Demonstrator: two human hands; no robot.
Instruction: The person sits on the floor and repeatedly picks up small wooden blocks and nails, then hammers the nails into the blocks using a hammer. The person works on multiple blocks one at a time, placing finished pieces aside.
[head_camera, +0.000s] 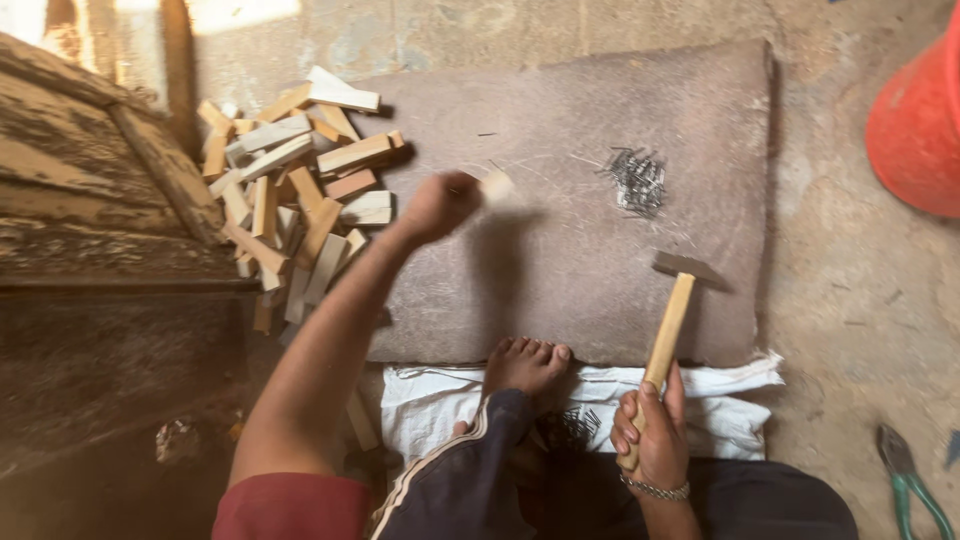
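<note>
My left hand is stretched out over a flat brownish stone slab and grips a small pale wooden block, blurred by motion. My right hand holds the wooden handle of a hammer; its dark metal head rests on the slab near its lower right. A loose heap of small dark nails lies on the slab to the right of my left hand. A pile of several short wooden blocks sits just left of the slab.
My bare foot rests on a white cloth sack at the slab's near edge. A worn wooden panel fills the left. An orange-red plastic vessel stands at the upper right. Green-handled pliers lie on the dirt floor, lower right.
</note>
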